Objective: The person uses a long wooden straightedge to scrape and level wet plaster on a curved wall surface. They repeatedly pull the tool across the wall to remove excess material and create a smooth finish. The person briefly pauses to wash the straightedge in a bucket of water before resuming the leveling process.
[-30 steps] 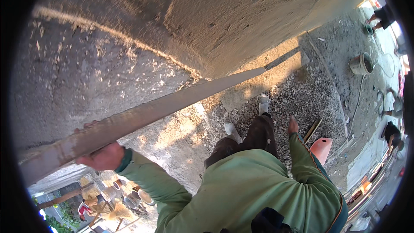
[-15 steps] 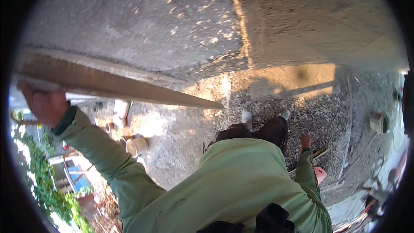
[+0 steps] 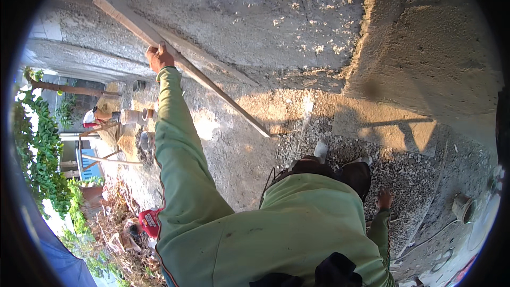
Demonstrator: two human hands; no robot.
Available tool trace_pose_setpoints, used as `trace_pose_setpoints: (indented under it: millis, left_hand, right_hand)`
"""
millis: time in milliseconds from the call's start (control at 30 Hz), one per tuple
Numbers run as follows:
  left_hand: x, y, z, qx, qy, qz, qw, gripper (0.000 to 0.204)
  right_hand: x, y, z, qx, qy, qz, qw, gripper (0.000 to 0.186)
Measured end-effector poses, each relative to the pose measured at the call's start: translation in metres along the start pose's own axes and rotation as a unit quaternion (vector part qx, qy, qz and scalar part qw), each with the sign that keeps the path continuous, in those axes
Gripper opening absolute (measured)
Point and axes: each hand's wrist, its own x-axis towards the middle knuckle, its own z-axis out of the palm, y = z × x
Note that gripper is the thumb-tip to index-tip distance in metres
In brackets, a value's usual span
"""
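Left hand (image 3: 159,57) up at eleven o'clock, fingers wrapped tight round long, straight wooden plank (image 3: 180,62) against rough grey plastered wall (image 3: 276,16). Right hand (image 3: 383,200) low at four o'clock, holding nothing, fingers loosely curled, over loose gravel (image 3: 404,175).

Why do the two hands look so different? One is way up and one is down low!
The left hand is stretched far out on a straight arm and grips the long wooden board that leans against the rough wall. The right hand hangs low beside the body, over the gravel, holding nothing that shows. The left hand is in shade; the right catches some sun. Both come out of green sleeves.
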Motion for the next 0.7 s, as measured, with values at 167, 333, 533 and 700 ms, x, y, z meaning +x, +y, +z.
trace_pose_setpoints:
  millis: [167,333,533,700]
  left_hand:
    - [0.073,-0.061,0.052,0.017,-0.076,-0.022,0.997,0.048]
    - [-0.02,-0.07,0.106,0.159,-0.045,-0.006,0.986,0.095]
    - [-0.347,-0.12,0.17,0.286,-0.579,-0.122,0.754,0.078]
    - [-0.663,0.025,0.113,0.011,-0.888,0.305,0.343,0.076]
  right_hand:
    - [-0.059,-0.048,0.001,-0.167,-0.039,0.036,0.985,0.043]
    - [-0.095,-0.094,0.068,0.09,-0.059,0.362,0.926,0.027]
    - [-0.142,-0.18,0.108,0.146,0.043,0.366,0.918,0.034]
    - [-0.172,-0.262,0.114,0.255,0.079,0.436,0.86,0.029]
